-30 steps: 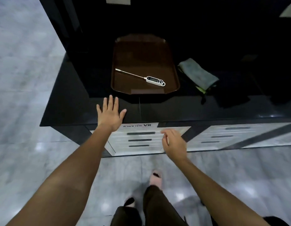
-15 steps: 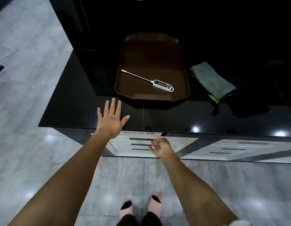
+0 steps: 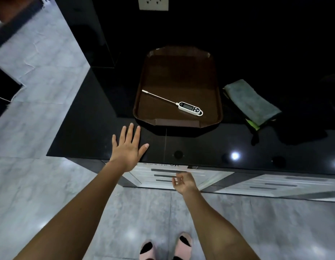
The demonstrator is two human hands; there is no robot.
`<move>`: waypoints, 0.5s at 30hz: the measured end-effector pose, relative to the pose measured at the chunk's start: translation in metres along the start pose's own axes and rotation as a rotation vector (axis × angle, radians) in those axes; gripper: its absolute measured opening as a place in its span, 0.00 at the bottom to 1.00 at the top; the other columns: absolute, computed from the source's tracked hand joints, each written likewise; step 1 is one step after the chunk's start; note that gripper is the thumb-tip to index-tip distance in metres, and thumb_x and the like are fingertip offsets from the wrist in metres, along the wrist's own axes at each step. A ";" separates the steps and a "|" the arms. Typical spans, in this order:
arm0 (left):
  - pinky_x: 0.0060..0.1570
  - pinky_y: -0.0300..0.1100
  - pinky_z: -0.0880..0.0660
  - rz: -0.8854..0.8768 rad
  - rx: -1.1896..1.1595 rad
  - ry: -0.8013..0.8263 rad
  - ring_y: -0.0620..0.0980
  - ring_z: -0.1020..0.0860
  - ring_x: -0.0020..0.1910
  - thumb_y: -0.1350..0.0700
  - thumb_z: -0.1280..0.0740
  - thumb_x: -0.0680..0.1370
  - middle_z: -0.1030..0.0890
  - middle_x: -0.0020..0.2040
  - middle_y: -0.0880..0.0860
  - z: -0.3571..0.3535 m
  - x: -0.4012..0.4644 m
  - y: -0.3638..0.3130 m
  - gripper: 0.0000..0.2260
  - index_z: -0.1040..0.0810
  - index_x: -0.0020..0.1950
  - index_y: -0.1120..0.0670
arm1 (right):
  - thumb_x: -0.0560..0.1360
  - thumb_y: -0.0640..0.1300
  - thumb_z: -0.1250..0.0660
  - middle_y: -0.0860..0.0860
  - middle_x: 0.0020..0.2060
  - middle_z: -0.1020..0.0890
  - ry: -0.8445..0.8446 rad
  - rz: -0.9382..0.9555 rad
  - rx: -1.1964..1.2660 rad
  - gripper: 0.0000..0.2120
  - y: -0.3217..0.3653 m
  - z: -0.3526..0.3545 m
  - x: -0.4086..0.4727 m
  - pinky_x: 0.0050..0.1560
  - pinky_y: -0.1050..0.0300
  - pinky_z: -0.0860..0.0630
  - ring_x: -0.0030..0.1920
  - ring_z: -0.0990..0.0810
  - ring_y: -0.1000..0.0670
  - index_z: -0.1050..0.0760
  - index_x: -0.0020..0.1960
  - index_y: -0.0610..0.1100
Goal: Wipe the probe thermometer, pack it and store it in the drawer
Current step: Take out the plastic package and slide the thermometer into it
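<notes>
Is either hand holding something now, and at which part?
Nothing is held. The left hand lies flat on the counter; the right hand is open, empty.

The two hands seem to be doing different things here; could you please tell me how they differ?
The left hand lies flat, palm down with fingers spread, on the black counter; the right hand is lower, palm up with fingers curled, at the drawer front under the counter's edge. Both are empty, and neither touches the thermometer.
</notes>
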State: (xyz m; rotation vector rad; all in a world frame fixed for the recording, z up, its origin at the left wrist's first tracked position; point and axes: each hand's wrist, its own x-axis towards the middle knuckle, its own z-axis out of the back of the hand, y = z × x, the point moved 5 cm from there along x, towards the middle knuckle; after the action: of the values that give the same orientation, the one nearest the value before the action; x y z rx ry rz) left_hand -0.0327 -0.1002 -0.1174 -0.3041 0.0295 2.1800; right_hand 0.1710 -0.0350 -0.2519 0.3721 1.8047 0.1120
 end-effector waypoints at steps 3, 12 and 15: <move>0.72 0.59 0.60 0.005 0.003 0.005 0.54 0.63 0.76 0.36 0.59 0.78 0.61 0.79 0.52 0.001 0.000 0.000 0.32 0.61 0.77 0.50 | 0.76 0.28 0.48 0.47 0.34 0.31 0.011 -0.023 0.015 0.15 -0.009 0.017 -0.003 0.43 0.57 0.32 0.35 0.32 0.52 0.31 0.40 0.44; 0.72 0.59 0.59 0.016 -0.014 0.042 0.54 0.62 0.76 0.37 0.59 0.79 0.61 0.79 0.53 0.009 -0.001 -0.003 0.31 0.61 0.78 0.50 | 0.78 0.33 0.41 0.49 0.31 0.28 -0.035 -0.158 -0.038 0.10 -0.080 0.099 -0.035 0.40 0.57 0.31 0.38 0.26 0.52 0.24 0.43 0.44; 0.73 0.58 0.58 0.063 -0.026 0.068 0.55 0.62 0.76 0.37 0.60 0.79 0.62 0.78 0.55 0.008 -0.007 -0.007 0.31 0.62 0.77 0.51 | 0.76 0.28 0.46 0.46 0.33 0.27 -0.066 -0.199 -0.070 0.13 -0.106 0.130 -0.053 0.38 0.57 0.31 0.38 0.25 0.50 0.25 0.45 0.40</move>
State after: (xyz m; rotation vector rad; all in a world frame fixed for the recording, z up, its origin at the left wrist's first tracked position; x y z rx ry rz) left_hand -0.0245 -0.1008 -0.1073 -0.3967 0.0495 2.2328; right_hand 0.2863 -0.1666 -0.2660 0.1436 1.7573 0.0230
